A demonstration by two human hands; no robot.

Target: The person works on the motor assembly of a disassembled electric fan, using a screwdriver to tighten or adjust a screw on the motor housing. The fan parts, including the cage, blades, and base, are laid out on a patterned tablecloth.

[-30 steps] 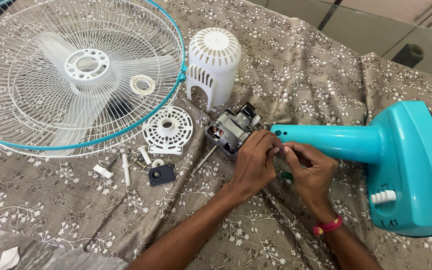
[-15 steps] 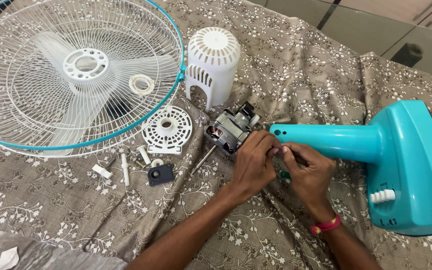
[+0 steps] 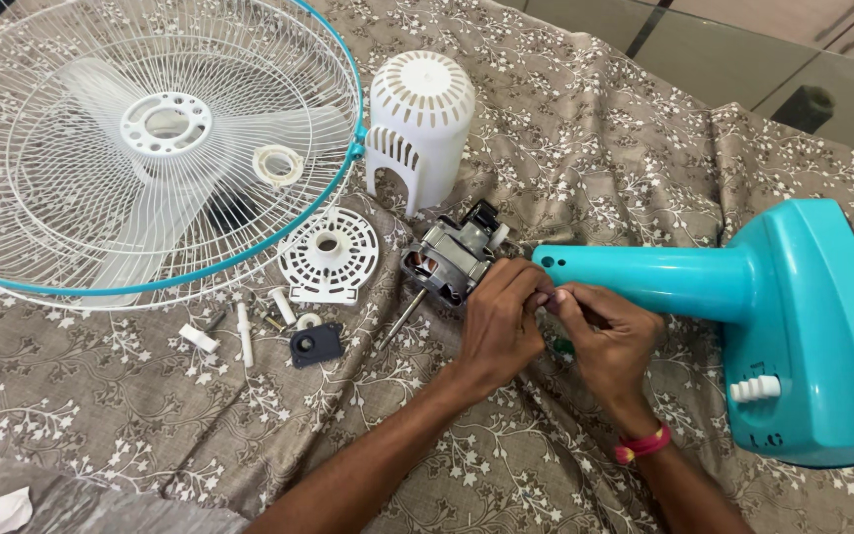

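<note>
Our left hand (image 3: pixel 499 321) & right hand (image 3: pixel 600 331) met fingertip to fingertip, pinching sth too small to tell, just below the teal fan neck (image 3: pixel 644 277). Neck's long axis ran left-right; motor (image 3: pixel 452 259) lay just up-left, nearer the left hand.

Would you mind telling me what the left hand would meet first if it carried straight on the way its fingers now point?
The left hand points up and to the right, so it would most likely meet the turquoise fan neck first, just beyond its fingertips. The right hand crowds in beside it, and depth there is hard to judge.
</note>
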